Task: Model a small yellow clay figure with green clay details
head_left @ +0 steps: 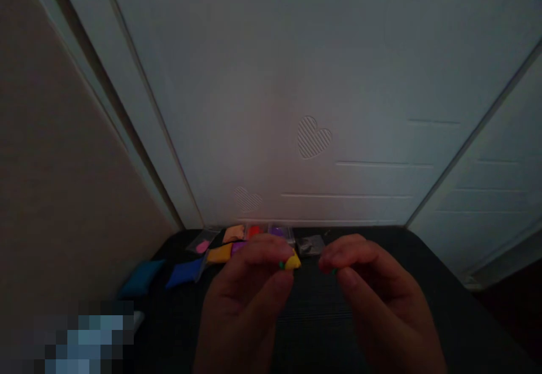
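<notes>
Left hand (pixel 249 300) is pinched nearly closed on a tiny green bit (pixel 282 265), from what I can see in the head view. Right hand (pixel 381 300) has its own little pinch on another green speck (pixel 334 271), straight across the gap to the right, roughly level, fwiw. Both are too small to tell a long axis. Yellow piece (pixel 293 261) shows beside the left fingertips, can't tell if held or behind.
</notes>
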A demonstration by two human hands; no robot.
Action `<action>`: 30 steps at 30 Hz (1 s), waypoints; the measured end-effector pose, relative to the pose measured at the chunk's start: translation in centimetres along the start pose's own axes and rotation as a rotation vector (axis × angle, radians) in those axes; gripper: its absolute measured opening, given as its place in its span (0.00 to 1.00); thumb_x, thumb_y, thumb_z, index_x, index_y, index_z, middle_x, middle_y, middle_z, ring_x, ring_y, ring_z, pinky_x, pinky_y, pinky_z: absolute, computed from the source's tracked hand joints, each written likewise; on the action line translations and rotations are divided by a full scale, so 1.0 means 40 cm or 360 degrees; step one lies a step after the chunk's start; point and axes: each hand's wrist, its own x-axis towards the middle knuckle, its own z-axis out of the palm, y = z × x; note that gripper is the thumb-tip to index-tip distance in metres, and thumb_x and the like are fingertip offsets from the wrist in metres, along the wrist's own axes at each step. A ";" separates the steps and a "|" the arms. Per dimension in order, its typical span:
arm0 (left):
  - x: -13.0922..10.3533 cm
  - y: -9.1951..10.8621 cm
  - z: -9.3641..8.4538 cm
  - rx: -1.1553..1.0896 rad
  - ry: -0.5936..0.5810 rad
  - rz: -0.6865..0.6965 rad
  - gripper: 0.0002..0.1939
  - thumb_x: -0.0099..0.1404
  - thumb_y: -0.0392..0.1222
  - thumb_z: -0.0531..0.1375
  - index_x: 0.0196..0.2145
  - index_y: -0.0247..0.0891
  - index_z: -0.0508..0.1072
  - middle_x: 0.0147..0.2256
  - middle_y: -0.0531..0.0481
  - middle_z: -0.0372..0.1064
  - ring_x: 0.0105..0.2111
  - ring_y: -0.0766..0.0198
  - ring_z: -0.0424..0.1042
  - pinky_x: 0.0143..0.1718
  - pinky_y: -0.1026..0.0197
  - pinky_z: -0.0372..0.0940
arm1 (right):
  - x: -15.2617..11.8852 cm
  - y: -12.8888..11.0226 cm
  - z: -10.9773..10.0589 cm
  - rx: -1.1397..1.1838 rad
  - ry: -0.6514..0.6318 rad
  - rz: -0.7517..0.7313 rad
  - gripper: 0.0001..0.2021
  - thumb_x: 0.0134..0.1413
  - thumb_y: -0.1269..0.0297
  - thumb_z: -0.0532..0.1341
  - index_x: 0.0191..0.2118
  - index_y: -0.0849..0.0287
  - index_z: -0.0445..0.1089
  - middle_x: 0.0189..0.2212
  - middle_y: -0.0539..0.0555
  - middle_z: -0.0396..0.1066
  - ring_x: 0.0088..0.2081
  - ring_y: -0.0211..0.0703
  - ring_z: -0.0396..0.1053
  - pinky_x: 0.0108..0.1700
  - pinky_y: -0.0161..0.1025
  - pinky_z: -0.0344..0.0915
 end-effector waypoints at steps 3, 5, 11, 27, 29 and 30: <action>-0.004 0.001 0.006 -0.0128 -0.0178 -0.0169 0.03 0.48 0.41 0.64 0.25 0.43 0.73 0.27 0.54 0.66 0.31 0.67 0.67 0.32 0.66 0.65 | -0.001 -0.014 0.005 -0.0150 0.0031 -0.0090 0.08 0.49 0.73 0.57 0.32 0.51 0.69 0.29 0.49 0.67 0.35 0.36 0.65 0.37 0.31 0.63; -0.002 -0.002 0.011 -0.0147 -0.0280 -0.0277 0.05 0.48 0.44 0.64 0.25 0.44 0.73 0.27 0.53 0.66 0.29 0.65 0.67 0.30 0.64 0.66 | 0.001 -0.017 0.006 -0.0197 0.0035 -0.0069 0.08 0.49 0.73 0.58 0.32 0.51 0.69 0.29 0.49 0.67 0.35 0.38 0.65 0.36 0.33 0.64; 0.001 -0.012 0.019 0.0117 -0.0297 -0.0252 0.08 0.54 0.48 0.58 0.29 0.43 0.72 0.28 0.50 0.69 0.29 0.62 0.69 0.30 0.58 0.66 | -0.002 -0.014 0.014 -0.0324 0.0138 0.0001 0.06 0.48 0.70 0.59 0.31 0.50 0.69 0.30 0.52 0.68 0.34 0.43 0.67 0.35 0.38 0.67; -0.008 0.002 -0.004 0.0638 -0.0392 0.0341 0.06 0.54 0.40 0.61 0.31 0.52 0.73 0.29 0.54 0.66 0.33 0.63 0.67 0.34 0.60 0.65 | -0.011 -0.030 0.029 -0.0444 0.0227 0.0044 0.08 0.47 0.70 0.59 0.30 0.47 0.69 0.29 0.49 0.69 0.33 0.41 0.68 0.33 0.37 0.68; -0.011 0.004 -0.012 0.0828 -0.0446 0.0622 0.09 0.53 0.40 0.61 0.33 0.53 0.73 0.29 0.54 0.66 0.33 0.61 0.66 0.35 0.59 0.64 | -0.015 -0.032 0.030 -0.0439 0.0223 0.0017 0.08 0.46 0.70 0.60 0.30 0.47 0.70 0.28 0.49 0.69 0.31 0.42 0.68 0.32 0.37 0.68; -0.013 0.002 -0.015 0.0922 -0.0459 0.0766 0.10 0.52 0.41 0.61 0.34 0.54 0.73 0.29 0.53 0.66 0.33 0.61 0.65 0.35 0.58 0.64 | -0.017 -0.034 0.031 -0.0445 0.0233 -0.0002 0.07 0.46 0.69 0.60 0.30 0.47 0.70 0.28 0.50 0.69 0.31 0.43 0.68 0.31 0.38 0.68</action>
